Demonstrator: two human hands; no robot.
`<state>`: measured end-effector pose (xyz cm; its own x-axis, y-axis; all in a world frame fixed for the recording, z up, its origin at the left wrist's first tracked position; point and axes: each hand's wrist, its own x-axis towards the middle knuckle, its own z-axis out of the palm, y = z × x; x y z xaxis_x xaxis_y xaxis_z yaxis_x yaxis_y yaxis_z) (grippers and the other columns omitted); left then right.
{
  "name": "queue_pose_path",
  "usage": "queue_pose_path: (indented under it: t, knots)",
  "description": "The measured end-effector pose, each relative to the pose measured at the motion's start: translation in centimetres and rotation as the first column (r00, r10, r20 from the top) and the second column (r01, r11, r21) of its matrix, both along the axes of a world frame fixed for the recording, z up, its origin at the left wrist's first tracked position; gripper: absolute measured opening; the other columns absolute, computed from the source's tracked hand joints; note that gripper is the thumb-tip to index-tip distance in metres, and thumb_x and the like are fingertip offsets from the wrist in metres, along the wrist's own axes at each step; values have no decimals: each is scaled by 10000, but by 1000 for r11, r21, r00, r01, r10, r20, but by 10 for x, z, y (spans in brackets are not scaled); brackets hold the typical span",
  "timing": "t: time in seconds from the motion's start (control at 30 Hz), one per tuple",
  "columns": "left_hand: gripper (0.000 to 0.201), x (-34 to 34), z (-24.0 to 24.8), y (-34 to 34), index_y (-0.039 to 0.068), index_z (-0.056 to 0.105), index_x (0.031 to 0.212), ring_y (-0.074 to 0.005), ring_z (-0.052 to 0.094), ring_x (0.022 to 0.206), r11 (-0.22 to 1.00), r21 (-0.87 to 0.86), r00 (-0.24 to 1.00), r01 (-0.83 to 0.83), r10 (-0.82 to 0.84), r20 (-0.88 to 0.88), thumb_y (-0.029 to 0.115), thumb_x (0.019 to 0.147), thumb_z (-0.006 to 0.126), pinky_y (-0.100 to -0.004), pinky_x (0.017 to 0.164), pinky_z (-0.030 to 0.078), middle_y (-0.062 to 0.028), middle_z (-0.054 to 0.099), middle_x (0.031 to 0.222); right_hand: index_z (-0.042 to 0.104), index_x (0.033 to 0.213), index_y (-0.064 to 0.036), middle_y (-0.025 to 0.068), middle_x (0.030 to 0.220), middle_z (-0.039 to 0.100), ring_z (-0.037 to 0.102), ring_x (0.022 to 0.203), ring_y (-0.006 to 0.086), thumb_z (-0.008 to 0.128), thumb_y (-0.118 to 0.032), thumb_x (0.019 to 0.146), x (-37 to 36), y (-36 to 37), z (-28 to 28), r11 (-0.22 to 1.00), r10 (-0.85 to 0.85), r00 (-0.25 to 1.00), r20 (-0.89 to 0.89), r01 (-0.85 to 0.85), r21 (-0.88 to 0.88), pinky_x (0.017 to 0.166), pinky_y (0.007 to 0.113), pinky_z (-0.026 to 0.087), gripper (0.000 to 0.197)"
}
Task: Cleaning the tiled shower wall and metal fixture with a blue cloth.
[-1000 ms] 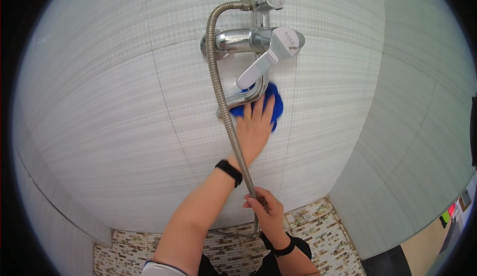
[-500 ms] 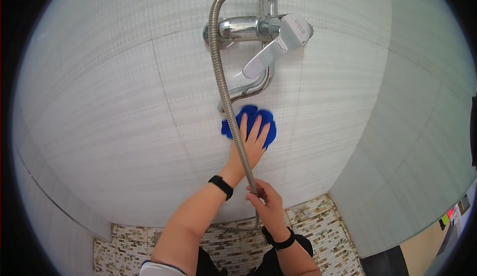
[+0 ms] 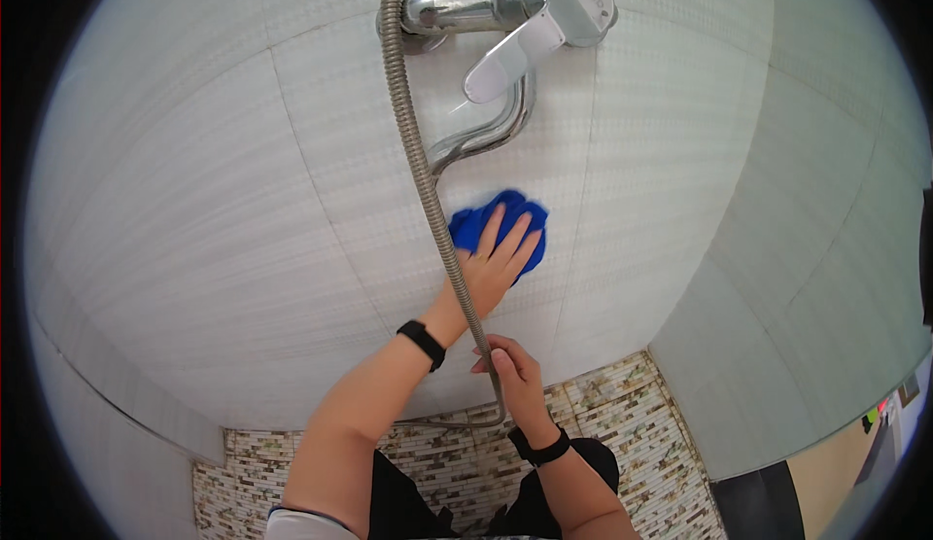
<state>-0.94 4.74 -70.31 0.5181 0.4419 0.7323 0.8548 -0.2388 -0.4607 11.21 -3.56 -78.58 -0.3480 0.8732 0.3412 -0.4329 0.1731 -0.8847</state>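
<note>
My left hand [image 3: 496, 263] presses flat, fingers spread, on the soft blue cloth [image 3: 505, 219] mid-frame; my right hand [image 3: 510, 370] pinches the stiff, slippery metal hose [image 3: 418, 151].

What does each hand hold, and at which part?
Left hand presses a blue cloth flat on the wall tile. Right hand grips the metal shower hose near its low end.

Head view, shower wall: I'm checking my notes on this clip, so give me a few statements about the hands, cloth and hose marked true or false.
1. The left hand presses a blue cloth flat on the tiled wall. True.
2. The right hand holds the metal shower hose. True.
3. The cloth lies above the faucet. False: it is below the faucet's spout.
4. Both wrists are bare. False: each wears a black band.
5. The floor is plain white. False: it is small mosaic tiles.
</note>
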Motion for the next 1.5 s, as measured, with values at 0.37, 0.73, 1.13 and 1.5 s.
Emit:
queue_pose_path:
  t: [0.37, 0.73, 1.13, 1.5]
  knots:
    - [458, 47, -7, 31, 154, 505, 1259, -300, 308, 1327, 989, -115, 964, 93, -118, -237, 135, 802, 514, -325, 848, 455, -71, 392, 1398, 549, 1127, 31, 72, 937, 598, 601, 785, 154, 487, -190, 943, 16, -2, 2, 995, -97, 991, -96, 95, -34, 746, 272, 476, 294]
    - [381, -10, -152, 26, 192, 540, 1235, -251, 273, 1339, 992, -123, 925, 25, -70, -373, 248, 861, 489, -382, 1023, 323, 6, 345, 1434, 619, 1004, -7, 111, 924, 591, 580, 747, 194, 653, -76, 810, 1, -1, -4, 810, -503, 826, 253, 349, 472, 668, 262, 447, 208]
    - [558, -20, 26, -11, 217, 559, 1204, -336, 381, 1248, 994, 81, 971, 70, -87, 222, 131, 666, 680, -438, 946, 367, -37, 454, 1341, 560, 1157, -18, 83, 775, 640, 613, 615, 111, 558, -106, 904, -10, -2, 8, 921, -281, 898, 339, 351, -168, 543, 257, 467, 268]
    - [615, -55, -14, -28, 240, 539, 1242, -340, 392, 1226, 994, -103, 986, 42, -24, 164, 203, 653, 713, -427, 895, 411, -58, 447, 1345, 480, 1201, -9, 115, 1172, 555, 542, 1103, 205, 525, -17, 894, -48, 18, -28, 924, -348, 916, 201, 299, 238, 918, 316, 450, 310]
